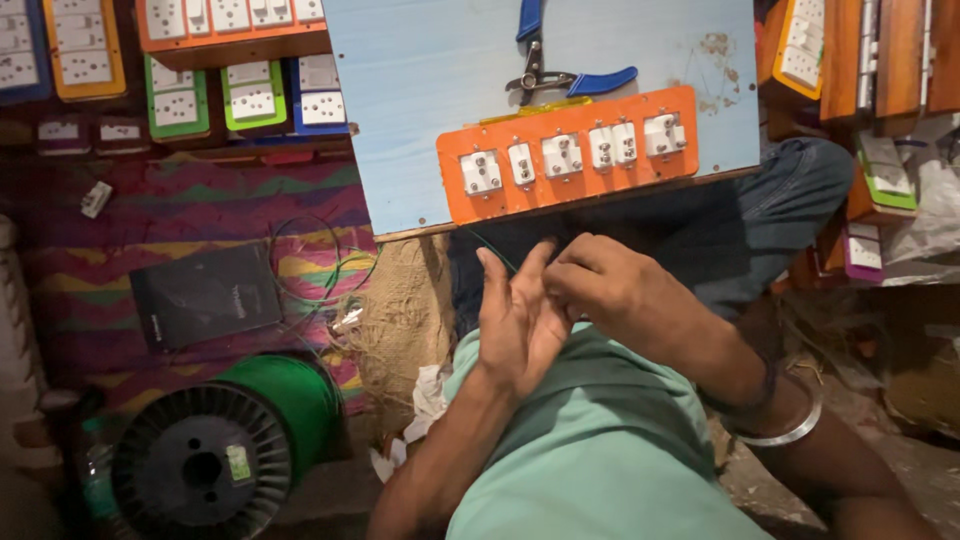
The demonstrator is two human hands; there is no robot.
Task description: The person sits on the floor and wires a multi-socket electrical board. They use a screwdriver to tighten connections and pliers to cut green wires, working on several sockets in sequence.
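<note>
While the left hand [515, 325] is standing open with fingers spread, its grip wide and holding nothing, the right hand [600, 285] is touching it, its grip pinching narrow on a thin green wire [492, 251] (barely visible) that is running up and away from the fingertips. Just beyond both hands, an orange switch panel [570, 155] is lying on a pale blue board [420, 100]. Farther past it, blue-handled pliers [560, 75] are resting. Well left of the left hand, a green wire spool [225, 445] is sitting on the floor.
</note>
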